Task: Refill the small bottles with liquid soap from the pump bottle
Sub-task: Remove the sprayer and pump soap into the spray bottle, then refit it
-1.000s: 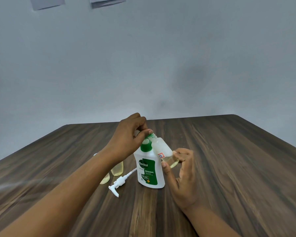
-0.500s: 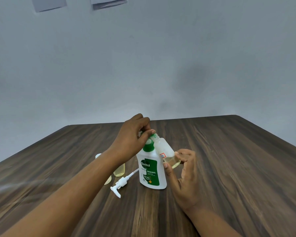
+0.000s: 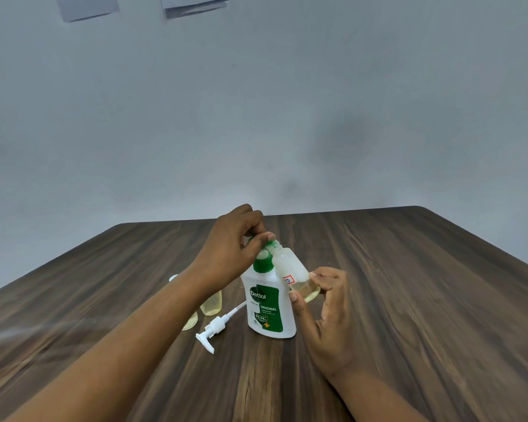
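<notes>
Step in hand: cap work on one small bottle (image 3: 290,266). It is held tilted in the air just beside the pump bottle's neck, mouth end up and toward the far-left corner, base down toward the right edge. There is a shallow pool of yellowish soap in the base and the rest looks empty, so I judge it is being opened for filling. Whether the cap is going off or on cannot be told from this view.

Left hand (image 3: 229,251): forearm comes in from the near-left corner and the wrist is arched over the pump bottle. The fingers (image 3: 267,237) are curled and pinch the green cap (image 3: 272,243) at the bottle's top.

Right hand (image 3: 329,312): comes up from the near edge with the palm turned inward. Thumb and fingertips pinch the small bottle's base, and the other fingers are loosely bent behind it.

Pump bottle (image 3: 267,309): white and green, upright near mid-surface (image 3: 409,300), neck open. Its pump head (image 3: 214,327) lies flat just to its left, tube pointing back at it.

Two more small bottles (image 3: 211,306) (image 3: 192,322) sit beyond the left forearm, partly hidden. Both show yellow liquid.

Next move, likely: get the cap clear, set it down, then tip the pump bottle to pour. That needs a steady right-hand grip and the two narrow mouths lined up closely. Thick soap may run down the outside.
</notes>
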The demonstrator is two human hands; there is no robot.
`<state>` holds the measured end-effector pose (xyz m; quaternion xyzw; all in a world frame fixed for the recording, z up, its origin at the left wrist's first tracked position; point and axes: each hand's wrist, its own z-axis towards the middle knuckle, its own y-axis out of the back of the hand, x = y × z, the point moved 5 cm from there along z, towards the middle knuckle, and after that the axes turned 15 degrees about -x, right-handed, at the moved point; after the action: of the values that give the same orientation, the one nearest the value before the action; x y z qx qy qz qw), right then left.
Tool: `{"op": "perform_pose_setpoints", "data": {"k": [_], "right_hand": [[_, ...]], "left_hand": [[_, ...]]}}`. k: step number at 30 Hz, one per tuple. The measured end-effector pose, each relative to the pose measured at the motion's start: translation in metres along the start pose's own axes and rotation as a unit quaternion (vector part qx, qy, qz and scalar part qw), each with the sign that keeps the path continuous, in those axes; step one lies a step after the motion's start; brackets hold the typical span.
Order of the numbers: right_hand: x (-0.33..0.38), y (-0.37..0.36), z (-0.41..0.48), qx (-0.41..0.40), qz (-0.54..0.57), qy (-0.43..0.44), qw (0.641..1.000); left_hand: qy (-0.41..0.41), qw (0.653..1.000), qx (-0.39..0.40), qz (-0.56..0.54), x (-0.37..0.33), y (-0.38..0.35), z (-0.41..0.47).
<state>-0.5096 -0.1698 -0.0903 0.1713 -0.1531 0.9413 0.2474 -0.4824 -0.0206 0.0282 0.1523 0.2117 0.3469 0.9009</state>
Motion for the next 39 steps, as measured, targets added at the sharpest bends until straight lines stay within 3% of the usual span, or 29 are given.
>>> {"op": "perform_pose_setpoints", "data": {"k": [8,39], "right_hand": [[0.000,0.000,-0.001,-0.003,0.013,-0.002,1.000],[0.000,0.001,-0.001,-0.002,0.001,0.005,1.000]], "left_hand": [[0.036,0.999,-0.024,-0.021,0.008,-0.005,-0.010],[0.022,1.000,-0.016,-0.009,0.004,-0.001,-0.010]]}}
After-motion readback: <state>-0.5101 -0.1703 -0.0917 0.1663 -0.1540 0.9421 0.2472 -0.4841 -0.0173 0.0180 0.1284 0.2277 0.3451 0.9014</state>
